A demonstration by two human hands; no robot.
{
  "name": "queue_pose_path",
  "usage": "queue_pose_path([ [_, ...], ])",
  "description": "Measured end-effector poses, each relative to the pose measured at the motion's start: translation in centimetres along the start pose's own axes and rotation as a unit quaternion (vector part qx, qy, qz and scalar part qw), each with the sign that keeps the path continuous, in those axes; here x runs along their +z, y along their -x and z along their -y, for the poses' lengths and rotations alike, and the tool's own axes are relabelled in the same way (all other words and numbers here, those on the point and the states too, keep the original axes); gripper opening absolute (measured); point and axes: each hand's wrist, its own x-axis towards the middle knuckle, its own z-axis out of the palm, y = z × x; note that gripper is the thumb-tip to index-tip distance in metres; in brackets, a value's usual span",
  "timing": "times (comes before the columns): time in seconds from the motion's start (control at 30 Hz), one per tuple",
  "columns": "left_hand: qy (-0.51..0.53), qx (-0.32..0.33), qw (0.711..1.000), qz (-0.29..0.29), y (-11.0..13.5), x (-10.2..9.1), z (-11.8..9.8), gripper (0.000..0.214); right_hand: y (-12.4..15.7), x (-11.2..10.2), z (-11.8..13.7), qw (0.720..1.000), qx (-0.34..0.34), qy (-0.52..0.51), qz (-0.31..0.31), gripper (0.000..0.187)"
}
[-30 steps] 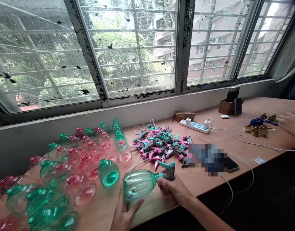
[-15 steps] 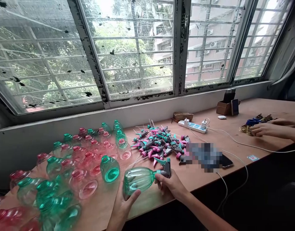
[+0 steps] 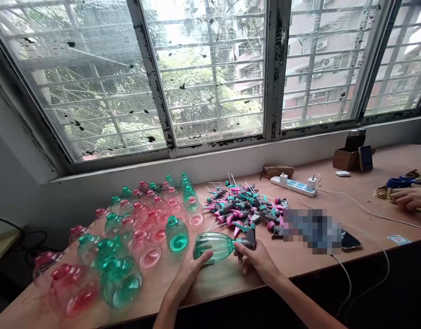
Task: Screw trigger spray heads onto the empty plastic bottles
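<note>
A clear green spray bottle [image 3: 215, 246] lies sideways in the air just above the table's front part, its base to the left. My left hand [image 3: 195, 264] is wrapped round the base end, thumb on top. At the neck sits a grey trigger spray head [image 3: 248, 240] with a green trigger, and my right hand [image 3: 256, 261] grips it, fingers closed about the collar. Left of my hands stand many open-necked bottles, among them a green bottle [image 3: 177, 234] and a pink bottle [image 3: 146, 249]. Behind the held bottle is a heap of spray heads [image 3: 242, 205] in grey, pink and green.
A white power strip [image 3: 294, 185] with plugs and cables lies behind the heap. A dark phone [image 3: 350, 240] rests by a blurred patch. At the right edge, another person's hand [image 3: 412, 198] touches gold and blue items. The table's front edge [image 3: 231, 296] runs below my hands.
The view has swung left, so everything sits further right. Both my hands still hold the bottle and spray head, in nearly the same pose.
</note>
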Motion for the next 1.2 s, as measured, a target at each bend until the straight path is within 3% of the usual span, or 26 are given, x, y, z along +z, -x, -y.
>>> queue_pose_path([
  [0.17, 0.032, 0.041, 0.999, 0.011, 0.8, 0.0, 1.1, 0.108, -0.3, 0.2, -0.2, 1.0, 0.007, 0.005, 0.005, 0.046],
  [0.3, 0.037, 0.048, 0.997, 0.04, 1.6, 0.0, 2.1, 0.124, 0.0, 0.1, -0.5, 1.0, -0.004, 0.006, 0.007, 0.045],
  [0.57, 0.033, 0.052, 0.997, 0.048, 1.8, -0.6, 2.7, 0.097, -0.2, -0.2, -1.5, 1.0, -0.016, 0.011, 0.011, 0.048],
  [0.9, 0.05, 0.033, 0.996, 0.073, 2.2, -0.5, 3.1, 0.126, -0.4, -0.8, -2.3, 1.0, -0.013, -0.003, 0.015, 0.042],
  [1.07, 0.047, 0.033, 0.995, 0.079, 1.7, -1.0, 3.6, 0.099, -0.2, -0.7, -2.2, 1.0, -0.007, -0.004, 0.023, 0.047],
  [1.2, -0.002, 0.067, 0.996, 0.061, 1.7, -1.1, 4.6, 0.107, -0.3, -1.0, -2.4, 0.999, 0.0, -0.015, 0.029, 0.042],
])
